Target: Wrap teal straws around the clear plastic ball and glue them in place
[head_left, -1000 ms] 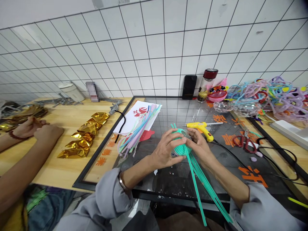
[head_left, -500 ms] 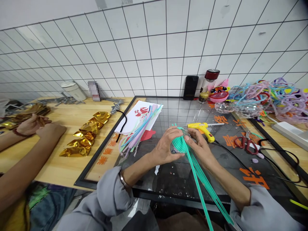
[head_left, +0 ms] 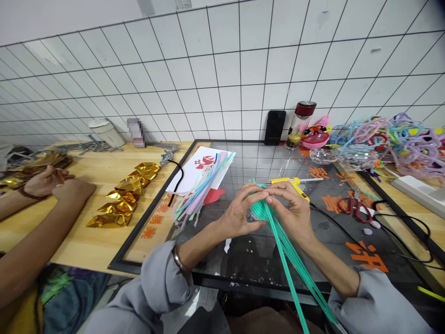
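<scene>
Long green plastic strips (head_left: 288, 257) trail from my hands toward my lap, down over the front edge of the table. Their upper part curves into a rounded green piece (head_left: 260, 208) with something clear or pale beneath it, partly hidden by my fingers. My left hand (head_left: 239, 211) cups this piece from the left, thumb below and fingers over the top. At its upper right, my right hand (head_left: 294, 211) pinches the green strips between thumb and fingertips. Just behind the right hand lies a yellow glue gun (head_left: 295, 182), partly covered by it.
Red-handled scissors (head_left: 358, 212) and a black cord (head_left: 339, 227) lie to the right. Colourful strips (head_left: 205, 185) rest on white paper (head_left: 184, 172). A phone (head_left: 275, 127), a glass bottle (head_left: 299, 125) and tangled strips (head_left: 389, 139) line the back. Another person's hands (head_left: 74, 188) work near gold foil (head_left: 128, 190).
My right hand has shifted slightly left and its fingers have closed in at the top of the green piece, covering more of the glue gun. My left hand stays nearly still.
</scene>
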A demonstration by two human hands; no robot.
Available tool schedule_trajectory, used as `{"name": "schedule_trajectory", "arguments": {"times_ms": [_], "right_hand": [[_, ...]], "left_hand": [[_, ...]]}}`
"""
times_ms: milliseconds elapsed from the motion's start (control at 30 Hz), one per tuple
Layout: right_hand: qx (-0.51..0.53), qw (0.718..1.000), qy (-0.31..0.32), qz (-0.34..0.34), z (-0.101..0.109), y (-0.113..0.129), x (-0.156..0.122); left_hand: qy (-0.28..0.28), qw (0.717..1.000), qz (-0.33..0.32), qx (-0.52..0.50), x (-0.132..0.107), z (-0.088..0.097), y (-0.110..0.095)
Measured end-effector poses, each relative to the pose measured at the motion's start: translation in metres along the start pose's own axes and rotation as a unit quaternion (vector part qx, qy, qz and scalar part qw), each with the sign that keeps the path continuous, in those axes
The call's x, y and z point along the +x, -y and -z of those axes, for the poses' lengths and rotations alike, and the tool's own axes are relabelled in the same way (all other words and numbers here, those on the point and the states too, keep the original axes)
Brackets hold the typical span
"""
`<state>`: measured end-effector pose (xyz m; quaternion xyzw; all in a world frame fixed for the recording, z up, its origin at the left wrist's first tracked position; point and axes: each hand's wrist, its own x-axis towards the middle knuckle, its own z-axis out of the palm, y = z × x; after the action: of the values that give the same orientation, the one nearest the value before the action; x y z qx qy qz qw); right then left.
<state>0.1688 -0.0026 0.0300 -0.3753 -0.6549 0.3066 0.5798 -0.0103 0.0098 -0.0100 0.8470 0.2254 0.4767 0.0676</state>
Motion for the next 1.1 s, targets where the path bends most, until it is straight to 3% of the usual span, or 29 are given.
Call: {"name": "schedule_trajectory", "arguments": {"times_ms": [267,533,767,1100], "right_hand": [[0.002,1.000,-0.024,-0.018,-0.002,0.001,0.000],[-0.012,1.000,-0.007,0.004,0.000,0.002,0.000],[-0.028,0.999,-0.029,0.030,-0.003,-0.001,0.000],[0.032,0.999,-0.003,-0.004,-0.003,-0.007,0.000]], "left_hand": [[0.005,1.000,0.013,0.005,0.001,0.000,-0.002],[0.009,1.000,0.020,0.011,-0.001,0.000,-0.003],[0.014,1.000,0.017,0.015,0.000,0.001,-0.005],[0.015,0.999,0.041,-0.007,-0.002,0.001,-0.001]]}}
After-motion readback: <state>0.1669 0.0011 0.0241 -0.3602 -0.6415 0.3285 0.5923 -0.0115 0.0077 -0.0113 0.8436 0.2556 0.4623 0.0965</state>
